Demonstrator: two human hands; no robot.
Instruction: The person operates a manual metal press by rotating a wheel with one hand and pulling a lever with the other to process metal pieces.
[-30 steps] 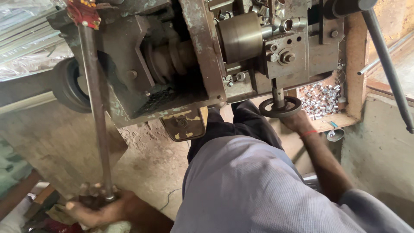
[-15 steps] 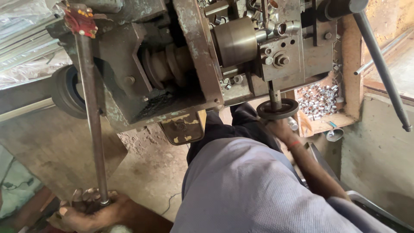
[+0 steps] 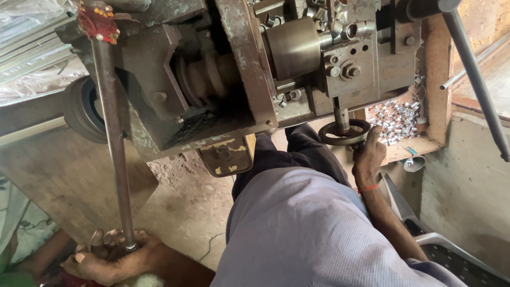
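Observation:
An old grey metal lathe (image 3: 234, 79) fills the top of the head view. My left hand (image 3: 109, 258) is low at the left, wrapped around the bottom end of a long steel lever rod (image 3: 111, 143) that runs up to a red-wrapped top. My right hand (image 3: 367, 157), with a red thread on the wrist, grips the small dark handwheel (image 3: 344, 133) under the lathe's carriage. The round steel chuck (image 3: 293, 47) sits above it. My lap in grey cloth takes up the lower middle.
A tray with several small shiny metal rings (image 3: 398, 119) stands right of the handwheel. A second long lever (image 3: 475, 79) slants down at the far right. A grey plastic seat edge (image 3: 457, 255) is at bottom right. Dusty concrete floor (image 3: 180, 212) lies below the machine.
My right hand has stayed on the handwheel, shifting its grip a little. My left hand still holds the rod's lower end. The view has drifted slightly.

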